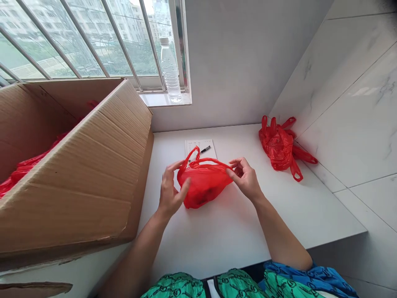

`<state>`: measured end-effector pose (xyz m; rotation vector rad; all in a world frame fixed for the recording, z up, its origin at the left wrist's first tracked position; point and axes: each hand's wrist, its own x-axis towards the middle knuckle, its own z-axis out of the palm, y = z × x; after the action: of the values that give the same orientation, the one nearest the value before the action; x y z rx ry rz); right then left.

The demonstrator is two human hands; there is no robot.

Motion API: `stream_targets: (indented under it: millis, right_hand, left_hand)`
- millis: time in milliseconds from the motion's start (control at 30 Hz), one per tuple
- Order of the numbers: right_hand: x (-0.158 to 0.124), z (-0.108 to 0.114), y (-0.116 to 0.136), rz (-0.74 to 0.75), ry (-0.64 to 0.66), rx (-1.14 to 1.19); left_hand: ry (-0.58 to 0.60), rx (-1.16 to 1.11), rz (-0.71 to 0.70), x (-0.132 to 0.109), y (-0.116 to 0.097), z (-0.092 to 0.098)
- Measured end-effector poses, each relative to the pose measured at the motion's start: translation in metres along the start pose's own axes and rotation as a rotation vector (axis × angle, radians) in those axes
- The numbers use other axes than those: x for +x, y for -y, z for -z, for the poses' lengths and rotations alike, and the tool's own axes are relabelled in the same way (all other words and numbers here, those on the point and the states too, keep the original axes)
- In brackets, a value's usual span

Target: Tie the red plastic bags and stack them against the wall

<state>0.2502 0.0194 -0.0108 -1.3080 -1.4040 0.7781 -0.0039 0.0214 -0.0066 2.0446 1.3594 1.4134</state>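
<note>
A red plastic bag (204, 182) is in front of me, over the white tabletop, its loop handles upward and something dark showing faintly through its lower part. My right hand (245, 178) pinches the bag's right edge between thumb and fingers. At the bag's left side is my left hand (173, 188), thumb and fingers spread apart; its fingertips reach the bag's upper left edge, and I see no firm grip there. Behind the bag lies a sheet of paper (207, 154) with writing, partly covered, and a black pen (205, 149) rests on it.
To the left stands a large open cardboard box (93, 178) with red plastic bags (34, 165) inside. More red bags (279, 145) are heaped at the table's back right, by the tiled wall. A clear water bottle (170, 72) stands on the windowsill (151, 99).
</note>
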Motion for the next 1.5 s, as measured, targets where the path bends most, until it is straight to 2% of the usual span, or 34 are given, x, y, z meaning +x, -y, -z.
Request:
stream_targets:
  millis: [67, 133, 233, 333, 400, 500, 600, 700, 800, 900, 1000, 1167, 1333, 1433, 1500]
  right_hand:
    - [-0.004, -0.004, 0.005, -0.002, 0.071, -0.012]
    - [-0.003, -0.004, 0.004, -0.021, 0.089, 0.029]
    - [0.006, 0.003, -0.009, -0.146, -0.040, 0.264]
    - [0.017, 0.014, -0.022, -0.260, -0.147, 0.459]
    - [0.020, 0.019, -0.025, -0.279, -0.104, 0.542]
    - [0.019, 0.021, -0.022, -0.321, 0.069, 0.727]
    - [0.016, 0.021, -0.019, -0.389, 0.201, 0.907]
    - [0.016, 0.022, -0.021, -0.480, 0.203, 1.016]
    - [0.018, 0.024, -0.024, -0.551, 0.188, 1.030]
    - [0.017, 0.029, -0.024, -0.552, 0.253, 0.986]
    - [0.013, 0.036, -0.018, -0.501, 0.378, 0.916]
    - [0.009, 0.043, -0.012, -0.416, 0.510, 0.874]
    - [0.010, 0.043, -0.014, -0.338, 0.553, 0.911]
    - [0.010, 0.042, -0.016, -0.321, 0.512, 0.904]
    - [0.010, 0.041, -0.018, -0.312, 0.463, 0.901]
  left_hand:
    - [0.093, 0.087, -0.128, -0.002, -0.010, 0.000]
    - [0.203, 0.101, -0.203, -0.003, -0.018, 0.002]
    - [0.352, 0.024, -0.237, -0.001, -0.023, 0.010]
    - [0.424, 0.040, -0.270, 0.003, -0.026, 0.019]
    - [0.442, 0.114, -0.298, 0.004, -0.030, 0.022]
    - [0.447, 0.201, -0.305, 0.001, -0.038, 0.018]
    - [0.552, 0.222, -0.269, -0.007, -0.047, 0.007]
    - [0.704, 0.302, -0.230, -0.018, -0.050, -0.007]
    - [0.795, 0.529, -0.165, -0.025, -0.049, -0.018]
    - [0.725, 0.717, -0.031, -0.027, -0.045, -0.021]
    - [0.619, 0.810, 0.018, -0.025, -0.043, -0.017]
    - [0.634, 0.820, 0.017, -0.021, -0.037, -0.006]
    - [0.583, 0.729, -0.047, -0.019, -0.028, 0.003]
    - [0.571, 0.688, -0.045, -0.016, -0.030, 0.005]
    - [0.567, 0.648, -0.075, -0.013, -0.034, -0.001]
